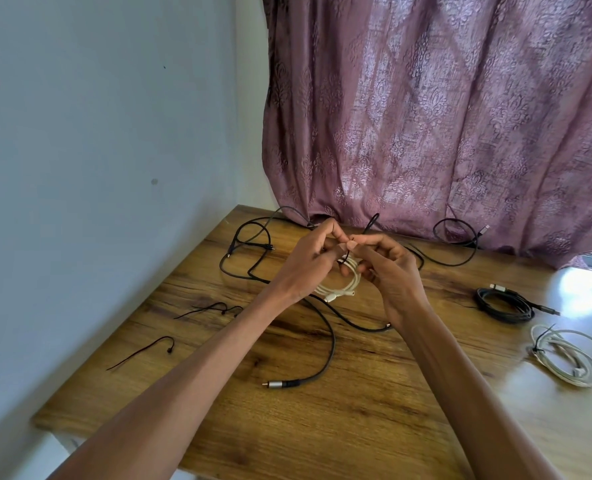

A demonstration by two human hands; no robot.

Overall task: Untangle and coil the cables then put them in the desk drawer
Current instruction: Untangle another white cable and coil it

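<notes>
Both hands meet above the desk [322,427]: the left hand [310,261] grips the white coil [348,282], which hangs between the palms, while the right hand [386,263], beside it, pinches a black tie [347,253] at the coil's top.

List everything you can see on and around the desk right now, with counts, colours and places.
white coil: 1, white, held above desk centre
black tie: 1, black, round held coil
black coil: 1, black, desk right
tied white coil: 1, white, desk right edge
loose cables: several, black, desk centre and back
spare ties: about 3, black, desk left
desk: 1, wood
curtain: 1, mauve, behind
left hand: pinches tie
right hand: pinches tie
</notes>
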